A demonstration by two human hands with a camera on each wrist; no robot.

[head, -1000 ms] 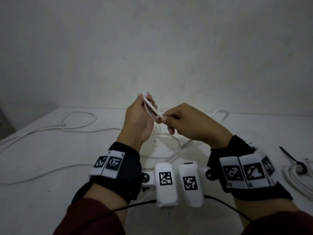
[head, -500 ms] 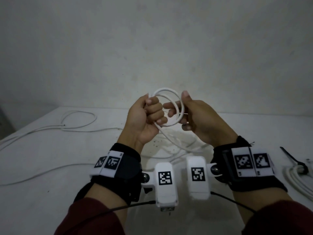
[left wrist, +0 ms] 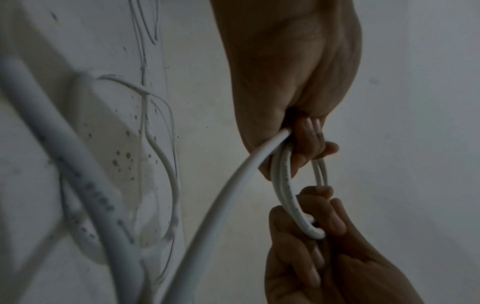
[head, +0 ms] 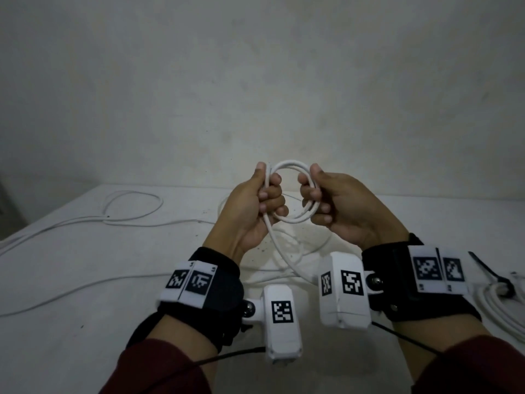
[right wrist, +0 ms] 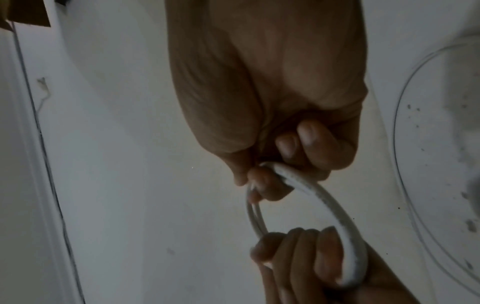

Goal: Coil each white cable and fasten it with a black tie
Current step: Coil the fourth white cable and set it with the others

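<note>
White cable wound into a small round coil of about two turns, held upright in the air above the middle of the tabletop; its free length hangs from the coil's left side to the surface. Black tie fastens a second coiled white cable at the tabletop's right edge.
</note>
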